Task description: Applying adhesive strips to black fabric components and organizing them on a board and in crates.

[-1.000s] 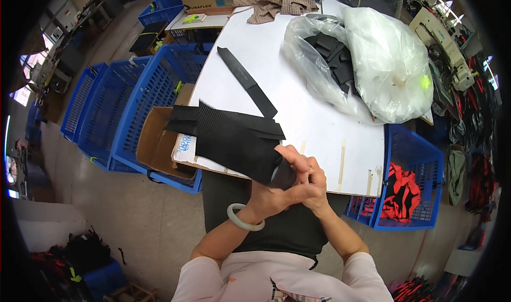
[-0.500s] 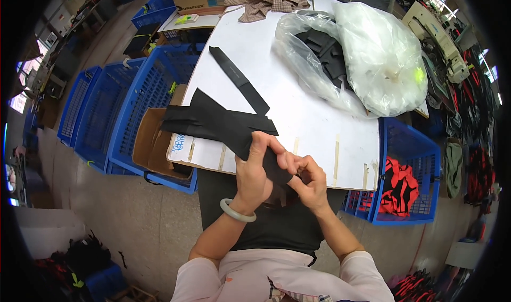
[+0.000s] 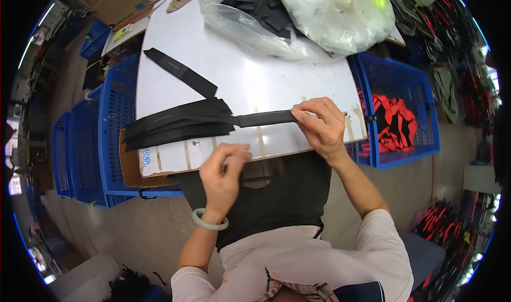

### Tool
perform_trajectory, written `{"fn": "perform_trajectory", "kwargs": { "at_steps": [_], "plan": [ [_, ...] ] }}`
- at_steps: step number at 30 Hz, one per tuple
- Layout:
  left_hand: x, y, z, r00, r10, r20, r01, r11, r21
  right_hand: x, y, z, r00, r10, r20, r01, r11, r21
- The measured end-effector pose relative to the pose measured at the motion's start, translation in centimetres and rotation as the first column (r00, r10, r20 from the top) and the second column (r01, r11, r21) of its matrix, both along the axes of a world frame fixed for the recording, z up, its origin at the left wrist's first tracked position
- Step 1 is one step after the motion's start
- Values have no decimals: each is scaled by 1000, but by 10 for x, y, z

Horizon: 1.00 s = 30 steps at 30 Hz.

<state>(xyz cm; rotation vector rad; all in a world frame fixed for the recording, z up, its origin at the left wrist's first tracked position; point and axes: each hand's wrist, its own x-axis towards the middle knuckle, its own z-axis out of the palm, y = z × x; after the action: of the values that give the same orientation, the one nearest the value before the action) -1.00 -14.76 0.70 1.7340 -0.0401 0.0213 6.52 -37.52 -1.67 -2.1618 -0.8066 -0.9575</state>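
Moved both hands apart since half a second earlier, when bunched together at the near edge of the table. Carried the right hand out to the right, over the white top; drew the left hand off to the left, over the near edge, away from any fabric. Pinched the right end of a narrow black strip between right thumb and fingers. Kept that strip lying on the table, left end meeting the right end of the black stack. Held the left fingers loosely curled, thumb parted from forefinger; seemed to grip nothing there, though too blurred at the tips to be certain. Judged from this a change from two-handed handling to one-handed control, with the strip stretched out straight beside the stack. Touched neither the separate black strip, slanting away beyond the stack, nor the clear plastic bag of black pieces farther back.
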Motion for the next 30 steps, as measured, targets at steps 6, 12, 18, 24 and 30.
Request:
{"fn": "perform_trajectory", "kwargs": {
  "at_steps": [6,12,18,24,30],
  "plan": [
    [3,-46,-42,847,-468,253,203,724,659,-44,-43,-46,971,-65,-231,-10,951,-307],
    [4,-59,-63,837,-503,216,164,607,777,-68,-75,-50,903,-211,-374,59,923,-380],
    [4,-79,-64,846,-468,256,75,580,811,-71,-79,-54,908,-221,-355,95,936,-340],
    [0,-91,-66,847,-459,268,73,600,797,-76,-80,-63,915,-232,-330,141,950,-278],
    [-1,-93,-74,859,-422,290,31,609,793,-76,-79,-65,917,-227,-329,140,953,-268]
  ]
}}
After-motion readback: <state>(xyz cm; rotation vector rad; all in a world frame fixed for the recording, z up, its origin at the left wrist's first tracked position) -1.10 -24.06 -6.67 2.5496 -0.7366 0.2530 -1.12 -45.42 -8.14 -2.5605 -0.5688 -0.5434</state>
